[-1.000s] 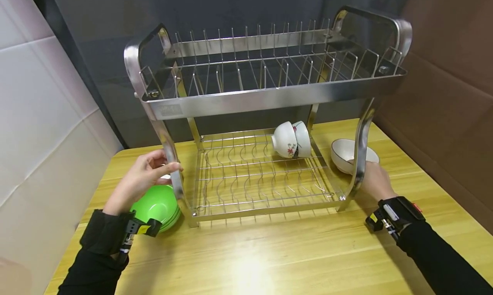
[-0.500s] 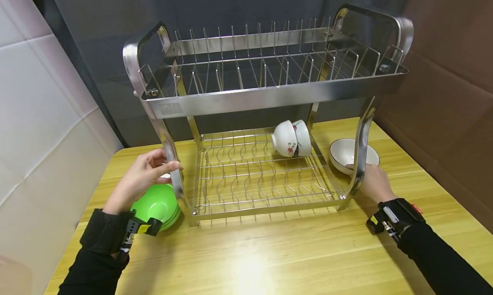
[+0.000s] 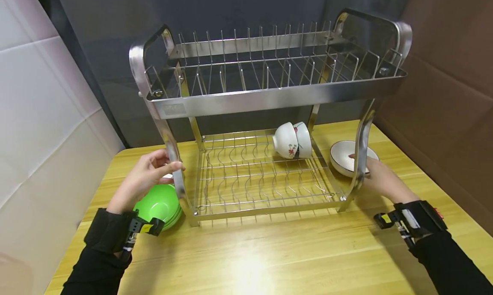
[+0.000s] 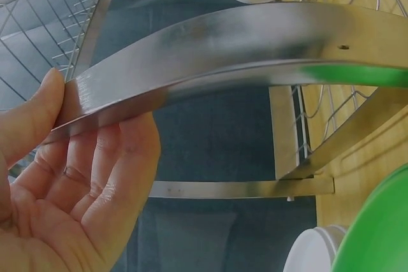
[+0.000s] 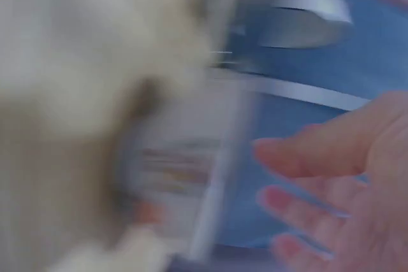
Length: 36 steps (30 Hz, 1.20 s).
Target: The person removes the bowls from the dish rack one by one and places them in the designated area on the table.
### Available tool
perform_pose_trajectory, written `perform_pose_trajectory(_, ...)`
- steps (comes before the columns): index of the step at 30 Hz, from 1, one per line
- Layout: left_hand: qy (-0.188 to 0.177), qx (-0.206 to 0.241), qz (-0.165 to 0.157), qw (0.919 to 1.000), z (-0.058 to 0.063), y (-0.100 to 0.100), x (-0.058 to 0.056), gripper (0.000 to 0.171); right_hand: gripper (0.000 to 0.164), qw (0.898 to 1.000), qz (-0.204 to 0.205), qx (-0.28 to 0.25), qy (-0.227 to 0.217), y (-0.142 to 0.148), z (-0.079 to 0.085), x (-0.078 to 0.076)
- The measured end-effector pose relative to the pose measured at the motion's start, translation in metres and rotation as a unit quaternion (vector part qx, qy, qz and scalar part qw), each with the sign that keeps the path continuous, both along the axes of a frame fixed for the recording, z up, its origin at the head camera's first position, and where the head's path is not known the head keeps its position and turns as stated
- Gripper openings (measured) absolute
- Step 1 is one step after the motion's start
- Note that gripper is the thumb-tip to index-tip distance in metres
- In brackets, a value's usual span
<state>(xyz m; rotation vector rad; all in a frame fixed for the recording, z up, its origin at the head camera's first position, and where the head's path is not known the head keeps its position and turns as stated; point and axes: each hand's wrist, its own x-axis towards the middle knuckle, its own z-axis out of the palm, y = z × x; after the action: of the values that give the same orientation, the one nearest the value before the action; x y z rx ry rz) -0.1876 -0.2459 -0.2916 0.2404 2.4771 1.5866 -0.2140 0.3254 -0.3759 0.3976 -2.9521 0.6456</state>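
Note:
My left hand (image 3: pixel 142 177) grips the front left leg of the steel two-tier dish rack (image 3: pixel 269 99). In the left wrist view its thumb lies on one side of the metal bar (image 4: pixel 210 49) and the fingers on the other. Outside the rack on the right, my right hand (image 3: pixel 385 181) is at the dark-rimmed white bowl (image 3: pixel 342 151), partly behind the front right leg. The right wrist view is badly blurred; there the fingers (image 5: pixel 319 157) are extended and apart, with nothing between them. Two floral white bowls (image 3: pixel 285 140) lie on their sides, nested, on the lower tier.
Several stacked green bowls (image 3: pixel 158 205) stand left of the rack, with white ware (image 4: pixel 309 253) partly hidden behind them. The wooden table (image 3: pixel 250 252) runs in front. A white tiled wall (image 3: pixel 46 98) bounds the left, a brown panel (image 3: pixel 450 93) the right.
My right wrist and forearm have shifted right and slightly down, while the fingers stay by the white bowl. My left hand keeps its grip on the rack leg.

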Motion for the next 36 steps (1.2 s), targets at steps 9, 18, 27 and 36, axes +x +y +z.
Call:
perform_pose_trajectory(9,0.009,0.002,-0.003,0.9999,-0.002,-0.002,0.000,0.022,0.015,0.988,0.032,-0.106,0.111,-0.005,0.065,0.067)
perform_pose_trajectory(18,0.007,0.010,-0.003,0.9999,-0.002,0.000,0.001,0.024,0.025,0.972,0.098,-0.182,0.113,-0.077,0.071,0.055)
perform_pose_trajectory(27,0.004,0.009,0.001,1.0000,-0.001,0.001,0.002,0.022,0.053,0.974,0.013,-0.224,-0.024,-0.135,0.063,-0.013)
perform_pose_trajectory(36,0.008,0.018,0.000,0.9998,-0.005,0.001,-0.001,0.016,0.068,0.970,-0.044,-0.231,-0.062,-0.156,0.043,-0.055)
